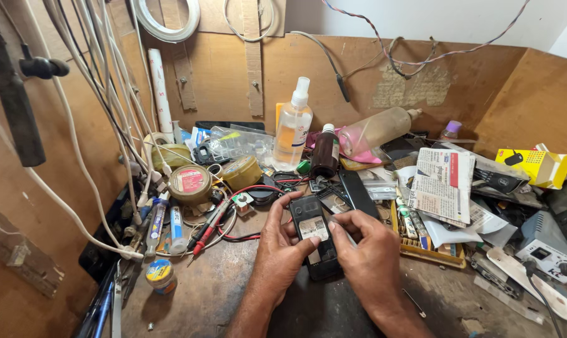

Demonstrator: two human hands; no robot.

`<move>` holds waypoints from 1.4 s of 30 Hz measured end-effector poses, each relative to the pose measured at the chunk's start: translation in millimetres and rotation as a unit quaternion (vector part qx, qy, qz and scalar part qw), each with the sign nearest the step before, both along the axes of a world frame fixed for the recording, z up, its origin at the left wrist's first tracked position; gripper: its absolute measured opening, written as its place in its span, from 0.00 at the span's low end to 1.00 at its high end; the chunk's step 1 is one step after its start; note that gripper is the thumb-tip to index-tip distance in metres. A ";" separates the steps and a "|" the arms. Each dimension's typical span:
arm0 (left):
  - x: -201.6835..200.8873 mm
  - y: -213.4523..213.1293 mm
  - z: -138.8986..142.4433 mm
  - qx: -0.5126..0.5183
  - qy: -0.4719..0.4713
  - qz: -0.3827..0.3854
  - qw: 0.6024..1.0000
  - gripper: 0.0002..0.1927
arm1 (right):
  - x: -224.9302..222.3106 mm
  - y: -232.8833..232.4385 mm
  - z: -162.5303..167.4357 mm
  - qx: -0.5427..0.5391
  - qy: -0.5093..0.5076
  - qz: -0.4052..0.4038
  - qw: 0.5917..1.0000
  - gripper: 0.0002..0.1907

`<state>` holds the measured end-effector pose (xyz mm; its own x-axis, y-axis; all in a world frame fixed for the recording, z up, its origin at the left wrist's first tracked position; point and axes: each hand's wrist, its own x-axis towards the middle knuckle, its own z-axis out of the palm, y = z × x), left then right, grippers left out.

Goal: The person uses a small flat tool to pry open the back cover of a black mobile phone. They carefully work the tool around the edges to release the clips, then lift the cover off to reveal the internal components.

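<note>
- Black plastic: a small mobile phone (313, 235) with its back cover off sits between both hands over the brown workbench (221, 294), back side up, a pale label showing in the open bay.
- Left hand (280, 250): wrapped around the phone's left edge, thumb laid across the open back, fingers curled behind the top. Closed on the phone.
- Right hand (368, 250): grips the phone's right and lower edge, thumb tip pressed at the label beside the left thumb. Closed on the phone as well.
- Just beyond the right hand's fingers: a second dark phone (357, 194), lying flat, apart from the held one.
- Beyond the left hand: red and black probe leads (217, 219) trail across the bench; a round tin with a red label (190, 181) and a round yellow tin (242, 171) stand farther back.
- Far beyond both hands, against the back board: a clear spray bottle (293, 128), a small brown bottle (325, 153) and a cloudy bottle (377, 130) lying tilted.
- Right of the right hand: a folded newspaper (443, 184) on a heap of packets, a yellow box (537, 166) farther out.
- Left of the left hand, near the bench edge: a small blue-lidded jar (160, 274).
- Head view only; the phone's underside cannot be seen.
</note>
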<state>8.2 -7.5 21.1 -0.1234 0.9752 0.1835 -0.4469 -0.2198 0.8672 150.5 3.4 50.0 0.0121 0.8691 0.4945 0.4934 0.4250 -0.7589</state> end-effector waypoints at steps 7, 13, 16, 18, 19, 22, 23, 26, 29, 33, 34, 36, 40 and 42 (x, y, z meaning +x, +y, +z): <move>-0.2 1.0 -0.9 -0.010 -0.002 0.004 1.000 0.42 | -11.6 -1.0 5.5 0.120 -0.086 -0.028 0.989 0.06; 0.2 1.6 -3.4 -0.006 -0.010 0.004 1.000 0.42 | -8.9 10.8 -5.0 0.058 -0.045 -0.010 0.997 0.04; -0.8 1.4 -4.2 -0.005 -0.020 -0.005 1.000 0.42 | 1.5 29.6 -7.2 -0.154 0.100 0.042 0.982 0.05; -1.9 2.1 -4.0 0.000 -0.022 -0.009 1.000 0.41 | 12.6 41.0 -8.6 -0.227 0.205 0.124 0.944 0.08; -2.8 3.4 -3.2 0.004 -0.027 -0.014 1.000 0.41 | 16.7 45.9 -9.9 -0.256 0.227 0.130 0.930 0.08; -4.4 3.3 -1.9 0.006 -0.036 -0.022 0.999 0.42 | 24.2 53.2 -16.7 -0.323 0.278 0.142 0.894 0.10; -4.9 3.4 -1.0 0.004 -0.034 -0.021 0.999 0.42 | 24.8 54.2 -18.8 -0.326 0.286 0.145 0.889 0.10; -3.8 0.9 0.7 0.000 -0.032 -0.023 0.999 0.42 | 23.4 51.1 -25.1 -0.309 0.303 0.144 0.890 0.10; -3.7 -1.3 3.1 -0.015 -0.014 -0.016 1.000 0.42 | 17.9 42.4 -29.3 -0.241 0.285 0.142 0.917 0.10; -2.9 -2.9 5.1 -0.006 -0.010 -0.017 1.000 0.42 | 12.6 31.7 -27.3 -0.154 0.187 0.075 0.967 0.09; -2.9 -3.0 5.2 0.002 -0.013 -0.019 1.000 0.42 | 10.5 30.1 -26.0 -0.137 0.200 0.075 0.967 0.08; -2.8 -3.2 5.0 0.016 -0.019 -0.027 0.999 0.41 | 7.4 26.4 -23.8 -0.105 0.224 0.071 0.966 0.08; -2.9 -3.5 4.4 -0.002 -0.016 -0.021 1.000 0.42 | 3.3 20.0 -20.9 -0.063 0.190 0.071 0.977 0.07; -2.9 -3.2 4.7 0.000 -0.027 -0.026 0.999 0.41 | 2.5 19.2 -19.3 -0.065 0.170 0.061 0.981 0.07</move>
<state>5.3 -10.7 25.8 -0.0823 0.9805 0.1784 -0.5046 -0.1953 0.8409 153.0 22.6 30.7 0.0493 0.9299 0.3644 0.1536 0.3535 -0.9227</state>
